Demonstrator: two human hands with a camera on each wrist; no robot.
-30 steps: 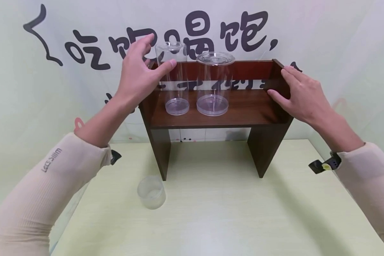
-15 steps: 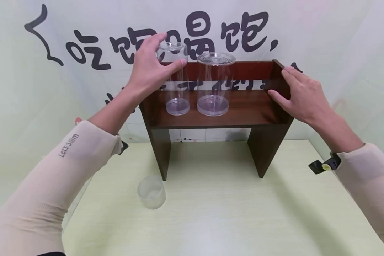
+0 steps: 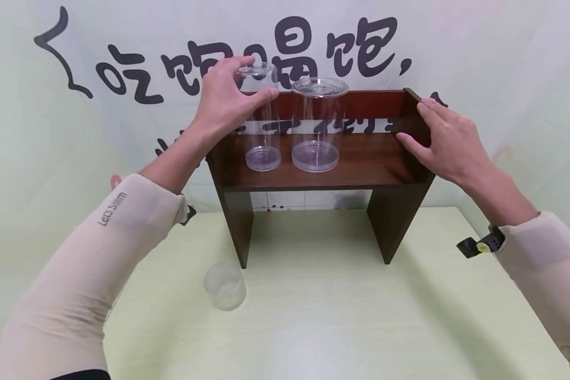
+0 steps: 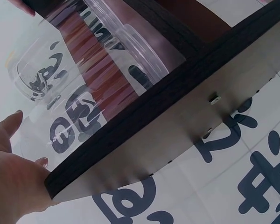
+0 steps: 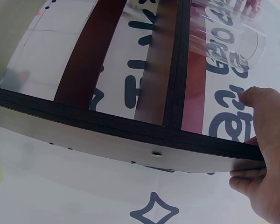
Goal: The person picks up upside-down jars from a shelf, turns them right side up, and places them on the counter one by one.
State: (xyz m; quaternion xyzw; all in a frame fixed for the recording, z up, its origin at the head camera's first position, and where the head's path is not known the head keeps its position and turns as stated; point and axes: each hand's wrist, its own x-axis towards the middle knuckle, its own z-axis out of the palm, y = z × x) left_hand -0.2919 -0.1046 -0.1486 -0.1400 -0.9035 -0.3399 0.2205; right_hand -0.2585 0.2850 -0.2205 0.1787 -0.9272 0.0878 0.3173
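Note:
On the dark brown wooden shelf (image 3: pixel 285 187) stand two clear cylindrical jars side by side. My left hand (image 3: pixel 220 100) holds the upper part of the narrower jar (image 3: pixel 263 134), thumb across its front and fingers around the far left side of its top. To its right is the wider jar (image 3: pixel 316 126), a small gap away. My right hand (image 3: pixel 451 140) grips the top edge of the shelf's right side panel (image 3: pixel 408 211). In the right wrist view, that hand's thumb (image 5: pixel 249 95) lies inside the panel and its other fingers outside.
A small frosted, translucent cup (image 3: pixel 225 286) stands on the pale table (image 3: pixel 323 316), in front of the shelf's left leg. Behind the shelf hangs a light cloth (image 3: pixel 494 63) with large black characters. Below the shelf board is an open space between the two side panels.
My left hand has moved right onto the narrower jar, and its fingers have closed around the top. My right hand, the shelf and both jars have stayed in place.

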